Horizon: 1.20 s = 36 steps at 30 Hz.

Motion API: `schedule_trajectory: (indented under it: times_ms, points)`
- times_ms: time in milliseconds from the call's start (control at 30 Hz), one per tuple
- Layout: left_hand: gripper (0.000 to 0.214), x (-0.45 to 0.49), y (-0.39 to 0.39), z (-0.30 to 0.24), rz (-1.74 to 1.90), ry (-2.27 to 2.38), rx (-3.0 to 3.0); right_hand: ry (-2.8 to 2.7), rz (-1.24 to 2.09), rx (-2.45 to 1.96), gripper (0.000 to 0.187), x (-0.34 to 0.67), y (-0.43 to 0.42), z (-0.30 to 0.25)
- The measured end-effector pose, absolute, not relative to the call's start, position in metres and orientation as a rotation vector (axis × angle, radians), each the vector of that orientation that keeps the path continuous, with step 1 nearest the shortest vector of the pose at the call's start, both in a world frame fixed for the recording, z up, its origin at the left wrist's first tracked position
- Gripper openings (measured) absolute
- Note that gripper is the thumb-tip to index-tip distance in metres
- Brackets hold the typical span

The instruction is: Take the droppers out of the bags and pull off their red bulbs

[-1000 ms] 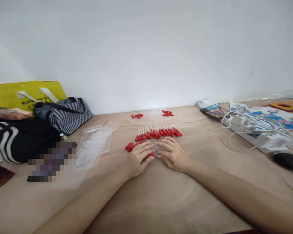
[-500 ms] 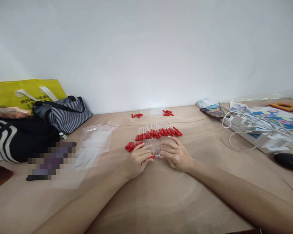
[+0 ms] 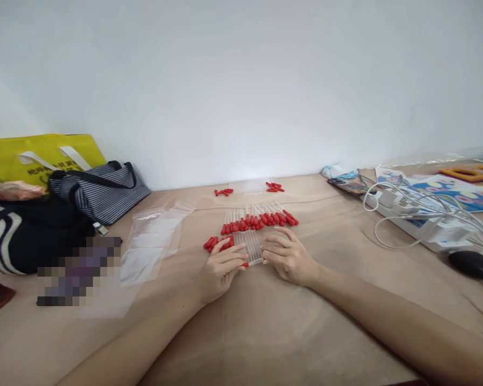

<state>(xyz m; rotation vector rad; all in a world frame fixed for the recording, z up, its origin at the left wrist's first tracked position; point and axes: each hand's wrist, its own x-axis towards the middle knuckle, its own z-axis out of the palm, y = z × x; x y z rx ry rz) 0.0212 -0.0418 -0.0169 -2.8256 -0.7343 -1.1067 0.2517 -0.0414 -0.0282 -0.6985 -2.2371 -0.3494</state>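
A small batch of clear tubes [image 3: 249,246] lies side by side on the tan table [image 3: 265,332], between my two hands. My left hand [image 3: 221,268] rests at the batch's left side, fingers curled, with a red cap at its fingertips. My right hand [image 3: 287,257] presses against the batch's right side, fingers bent. Just beyond lies a row of clear tubes with red caps [image 3: 261,219]. Loose red caps [image 3: 214,243] sit left of the batch.
Clear plastic bags [image 3: 153,241] lie to the left, with a striped bag [image 3: 100,190], a yellow bag [image 3: 36,158] and a black-and-white bag [image 3: 16,236] beyond. More red caps [image 3: 224,192] and tubes [image 3: 265,186] sit by the wall. White cables, chargers [image 3: 418,214] and a black mouse [image 3: 473,264] crowd the right.
Both hands have drawn slightly apart, uncovering more of the clear tubes between them. The camera has shifted a little.
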Motion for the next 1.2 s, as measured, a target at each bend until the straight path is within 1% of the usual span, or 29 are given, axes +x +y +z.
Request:
schedule_trajectory:
  times_ms: [67,133,267,400,467,600,733,833,1000,1100,1200]
  points:
    - [0.016,0.013,-0.038,-0.011,-1.195,-0.876,-2.76,-2.172,-0.286,-0.783,0.018,0.259,-0.039,-0.027]
    - [0.017,0.002,-0.032,-0.005,-1.302,-1.15,-2.606,-2.116,-0.176,-0.902,0.021,0.266,-0.036,-0.028]
    - [0.027,-0.016,-0.011,-0.001,-1.363,-1.698,-2.286,-2.082,0.012,-1.055,0.026,0.268,-0.029,-0.035]
    - [0.033,-0.029,0.009,-0.011,-1.419,-2.105,-2.186,-2.066,0.039,-1.135,0.027,0.261,-0.023,-0.043]
    - [0.034,-0.032,0.015,-0.018,-1.429,-2.218,-2.211,-2.06,0.035,-1.15,0.026,0.258,-0.021,-0.047]
    - [0.043,-0.031,0.02,-0.024,-1.515,-2.271,-2.285,-2.031,0.017,-1.145,0.024,0.251,-0.019,-0.051]
    - [0.042,-0.023,0.02,-0.02,-1.643,-2.193,-2.311,-2.003,0.031,-1.132,0.024,0.242,-0.02,-0.051]
    - [0.038,-0.019,0.018,-0.016,-1.577,-2.102,-2.336,-1.983,0.077,-1.116,0.023,0.235,-0.021,-0.049]
    - [0.032,-0.014,0.01,-0.013,-1.414,-1.993,-2.364,-1.928,0.167,-1.129,0.015,0.229,-0.023,-0.046]
    - [0.032,-0.01,0.005,-0.01,-1.352,-1.984,-2.42,-1.927,0.242,-1.136,0.012,0.227,-0.025,-0.045]
    - [0.034,-0.01,0.004,-0.006,-1.377,-1.993,-2.422,-1.942,0.272,-1.131,0.013,0.227,-0.026,-0.043]
